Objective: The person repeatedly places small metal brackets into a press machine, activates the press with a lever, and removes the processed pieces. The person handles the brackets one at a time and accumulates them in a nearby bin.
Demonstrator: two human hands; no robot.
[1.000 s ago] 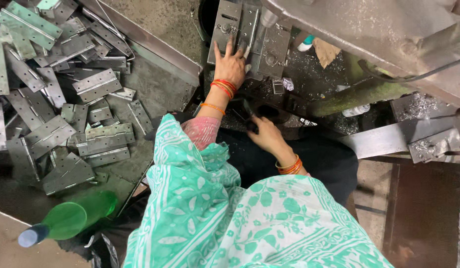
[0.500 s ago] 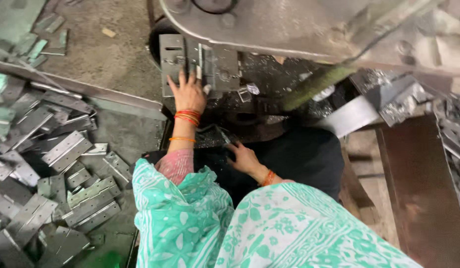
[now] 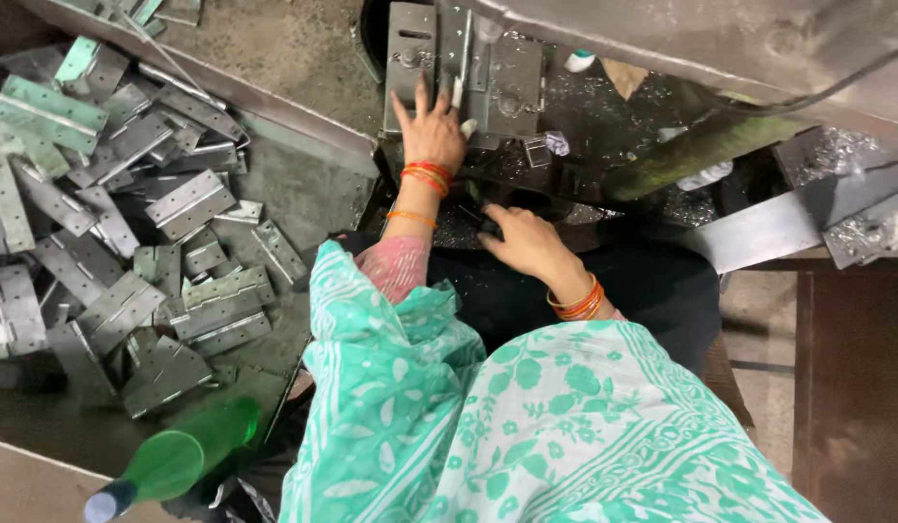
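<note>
Left hand (image 3: 430,131): we see the fingers spread flat on the grey metal die plate (image 3: 507,68) at 12 o'clock, gripping nothing.
Right hand (image 3: 526,242): the fingers curl at a small dark part; we cannot tell what it is.
Room: the hinge pile (image 3: 129,232) crowds 9 o'clock, and the machine edge is close above.
Cut off: the green bottle (image 3: 178,460) at 7 o'clock.

Dim, flat light — soft motion blur, deep shadows right, slight edge distortion.
</note>
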